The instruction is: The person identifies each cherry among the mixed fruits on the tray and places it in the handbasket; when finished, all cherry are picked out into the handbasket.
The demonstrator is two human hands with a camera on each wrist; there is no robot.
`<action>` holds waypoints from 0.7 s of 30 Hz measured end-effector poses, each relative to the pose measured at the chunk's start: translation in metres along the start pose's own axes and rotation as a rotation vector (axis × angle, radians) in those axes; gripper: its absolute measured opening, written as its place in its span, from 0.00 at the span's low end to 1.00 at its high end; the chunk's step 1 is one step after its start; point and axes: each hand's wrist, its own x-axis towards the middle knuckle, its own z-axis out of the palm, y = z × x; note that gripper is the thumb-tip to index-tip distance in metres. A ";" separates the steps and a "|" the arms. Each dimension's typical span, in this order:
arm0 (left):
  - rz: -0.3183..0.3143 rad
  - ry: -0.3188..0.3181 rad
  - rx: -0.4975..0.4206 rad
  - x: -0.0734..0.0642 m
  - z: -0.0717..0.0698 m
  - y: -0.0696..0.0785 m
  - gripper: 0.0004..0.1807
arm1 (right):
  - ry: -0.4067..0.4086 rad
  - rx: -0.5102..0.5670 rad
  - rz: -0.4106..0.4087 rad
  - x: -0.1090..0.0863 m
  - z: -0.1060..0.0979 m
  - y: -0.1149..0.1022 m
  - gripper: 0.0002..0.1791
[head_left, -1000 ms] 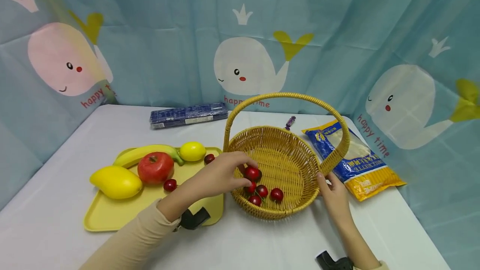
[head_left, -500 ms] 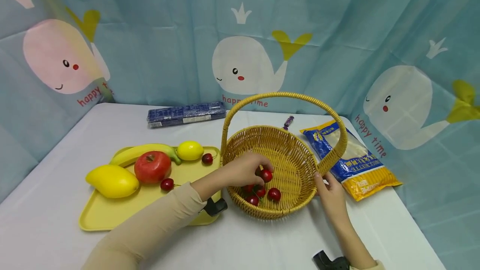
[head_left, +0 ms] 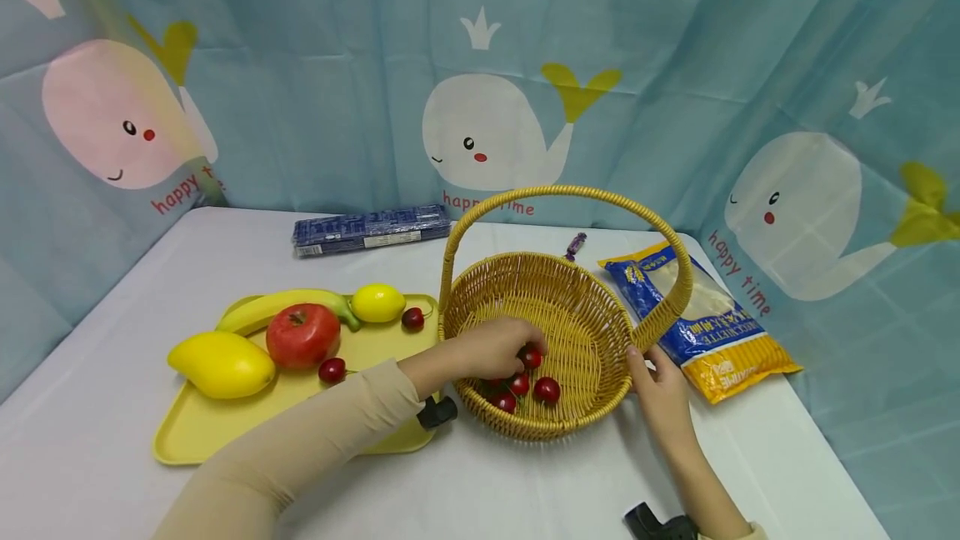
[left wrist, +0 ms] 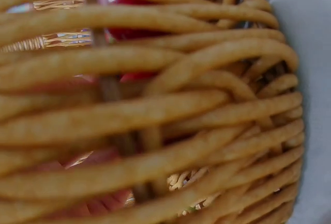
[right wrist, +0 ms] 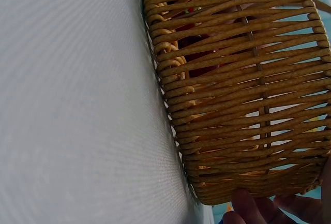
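My left hand [head_left: 498, 348] reaches over the left rim into a round wicker basket [head_left: 592, 315] with a tall arched handle. Its curled fingers pinch a dark red cherry [head_left: 531, 356] low in the basket; the thumb is partly hidden. Several other cherries lie on the basket floor, one cherry [head_left: 547, 390] a little to the right of the hand. My right hand [head_left: 662, 394] grips the basket's right side at the foot of the handle. In the right wrist view its fingertips [right wrist: 245, 203] touch the woven wall. Weave fills the left wrist view, with blurred red behind it.
A yellow tray [head_left: 183, 432] on the left bears a mango [head_left: 221, 365], a banana [head_left: 281, 307], a red apple-like fruit [head_left: 303, 336], a lemon [head_left: 378, 303] and two cherries. A blue packet [head_left: 371, 230], a purple-wrapped candy [head_left: 576, 246] and a blue-yellow bag [head_left: 701, 319] lie behind and right.
My left hand has moved right and down inside the basket, carrying a cherry towards the middle of its floor. The right hand keeps its hold on the basket.
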 end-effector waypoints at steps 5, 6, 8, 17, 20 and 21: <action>-0.025 -0.024 0.017 0.004 0.003 0.000 0.21 | -0.004 -0.012 0.005 0.000 -0.001 -0.001 0.20; -0.028 -0.028 0.023 0.005 0.004 0.000 0.21 | -0.005 -0.014 0.007 0.000 -0.001 -0.001 0.20; -0.035 -0.036 0.031 0.006 0.004 0.000 0.22 | -0.007 -0.017 0.010 0.000 0.000 -0.001 0.20; -0.022 -0.043 0.014 0.001 -0.002 0.002 0.22 | -0.015 0.000 0.001 -0.001 -0.001 -0.002 0.20; 0.005 -0.016 -0.006 -0.007 -0.011 0.006 0.21 | -0.014 0.007 -0.004 -0.002 -0.002 -0.003 0.19; 0.018 0.000 -0.010 -0.010 -0.014 0.008 0.20 | -0.012 0.006 -0.005 -0.001 -0.002 -0.003 0.19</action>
